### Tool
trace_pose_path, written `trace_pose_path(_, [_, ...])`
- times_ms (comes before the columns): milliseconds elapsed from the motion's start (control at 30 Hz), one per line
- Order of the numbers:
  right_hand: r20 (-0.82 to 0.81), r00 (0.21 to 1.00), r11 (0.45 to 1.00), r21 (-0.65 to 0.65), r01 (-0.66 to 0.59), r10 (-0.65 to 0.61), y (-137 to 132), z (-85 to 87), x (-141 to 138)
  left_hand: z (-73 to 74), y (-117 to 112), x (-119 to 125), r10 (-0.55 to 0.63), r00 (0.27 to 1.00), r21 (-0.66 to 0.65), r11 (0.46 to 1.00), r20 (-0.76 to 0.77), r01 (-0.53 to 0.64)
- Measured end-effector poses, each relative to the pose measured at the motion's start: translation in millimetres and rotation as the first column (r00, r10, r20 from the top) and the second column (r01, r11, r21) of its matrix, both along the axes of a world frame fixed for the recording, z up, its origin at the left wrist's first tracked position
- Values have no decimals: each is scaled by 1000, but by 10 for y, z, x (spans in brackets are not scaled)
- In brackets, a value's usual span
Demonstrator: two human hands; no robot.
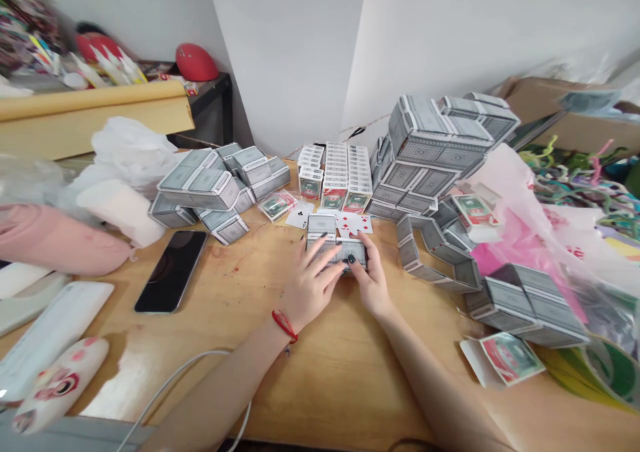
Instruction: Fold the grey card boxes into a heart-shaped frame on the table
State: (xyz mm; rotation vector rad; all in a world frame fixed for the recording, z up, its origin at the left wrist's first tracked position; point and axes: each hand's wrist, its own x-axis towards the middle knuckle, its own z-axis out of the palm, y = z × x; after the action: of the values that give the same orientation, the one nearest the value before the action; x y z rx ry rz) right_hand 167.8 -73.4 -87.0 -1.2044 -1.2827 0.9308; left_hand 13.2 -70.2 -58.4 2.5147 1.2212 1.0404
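Both hands, left hand (311, 284) w/ red wrist string (285, 325) and right hand (371, 275), grip a grey-backed card deck (336, 249) from either side, fingers curled over its top. Deck sits on the tabletop (325, 372), well right of the phone (173, 271). Loose face-up cards (354, 224) lie right of phone too, slightly farther back. Grey card packs (210, 189) are piled just behind phone.

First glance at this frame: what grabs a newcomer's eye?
The left hand and right hand meet on a deck of cards at the middle of the wooden table. Heaps of grey card packs ring them, the tallest behind and to the right. A black phone lies flat on the left.
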Motion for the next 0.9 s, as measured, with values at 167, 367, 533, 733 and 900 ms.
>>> trace_pose_path(167, [-30,999,998,-49,-32,30,2,-31,27,-47,21,-25,-45,998,32,998,-34,46])
trace_pose_path(367, [-101,995,996,-84,-18,10,34,-42,28,20,23,-10,-68,998,-42,997,-10,67])
trace_pose_path(533, [-73,990,989,-100,112,-119,59,5,-4,88,78,-142,-115,974,-91,987,195,135])
trace_pose_path(733, [-29,993,988,-105,111,-115,124,33,-9,88,205,-391,-188,963,-222,948,192,229])
trace_pose_path(900, [-13,999,995,-95,29,-30,81,53,16,36,267,-474,-207,975,-247,944,79,220])
